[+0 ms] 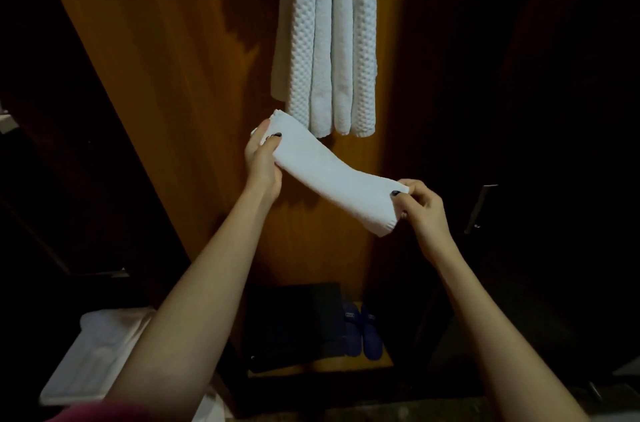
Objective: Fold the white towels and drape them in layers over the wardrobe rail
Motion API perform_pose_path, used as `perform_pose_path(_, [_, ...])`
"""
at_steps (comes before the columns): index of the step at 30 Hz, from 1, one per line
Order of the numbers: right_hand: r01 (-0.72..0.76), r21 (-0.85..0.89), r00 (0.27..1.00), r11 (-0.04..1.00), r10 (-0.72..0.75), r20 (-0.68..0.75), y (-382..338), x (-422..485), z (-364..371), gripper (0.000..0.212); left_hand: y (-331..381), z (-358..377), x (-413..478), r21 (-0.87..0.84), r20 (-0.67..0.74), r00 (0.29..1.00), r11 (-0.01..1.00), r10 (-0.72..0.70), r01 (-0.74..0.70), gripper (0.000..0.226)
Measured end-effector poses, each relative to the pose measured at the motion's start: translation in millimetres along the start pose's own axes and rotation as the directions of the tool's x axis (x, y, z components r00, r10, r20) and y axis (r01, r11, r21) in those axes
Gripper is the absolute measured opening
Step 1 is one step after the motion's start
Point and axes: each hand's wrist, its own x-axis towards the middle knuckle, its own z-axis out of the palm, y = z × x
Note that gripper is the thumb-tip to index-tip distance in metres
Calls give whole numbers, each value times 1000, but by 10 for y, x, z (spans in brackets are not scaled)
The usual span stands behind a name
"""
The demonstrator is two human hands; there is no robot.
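Folded white towel [332, 172] is up in the air in front of the open wardrobe, held as a narrow band between both hands. Its long axis runs from upper left down to lower right. Left hand [263, 162] grips the upper end, thumb on top and fingers curled round the underside. Right hand [420, 205] pinches the lower end at its top corner, thumb and fingertips closed on the cloth. Hung towels [329, 41] are directly above, their bottom edges just over the held towel's upper end, so the left hand is the nearer one and the way to go is straight up. To lie over the rail the band probably needs turning crosswise to it. The rail itself is cut off at the top of the view, and I can't tell how much room is left on it or how many layers are up there. Wardrobe floor is dim: blue slippers [363, 331] beside a dark flat item [294, 321], maybe a safe. White stack [93, 352] at lower left looks like more linen, half behind the left forearm.
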Motion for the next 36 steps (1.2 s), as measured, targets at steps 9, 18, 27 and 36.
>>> perform_pose_path(9, [-60, -219, 958, 974, 117, 260, -84, -96, 99, 11, 21, -137, 29, 22, 43, 998, 999, 35, -36, 39])
perform_pose_path(18, [44, -477, 926, 878, 142, 349, -44, -157, 199, 23, 106, -197, 104, 40, 32, 999, 998, 38, -39, 37])
perform_pose_path(27, [134, -442, 978, 887, -46, 204, -165, -252, 178, 17, 97, -229, 177, 253, 29, 990, 957, 136, -139, 46])
perform_pose_path(36, [286, -566, 958, 773, -212, 194, -155, -310, 185, 14, 64, -222, 298, 596, 104, 972, 769, 209, -230, 45])
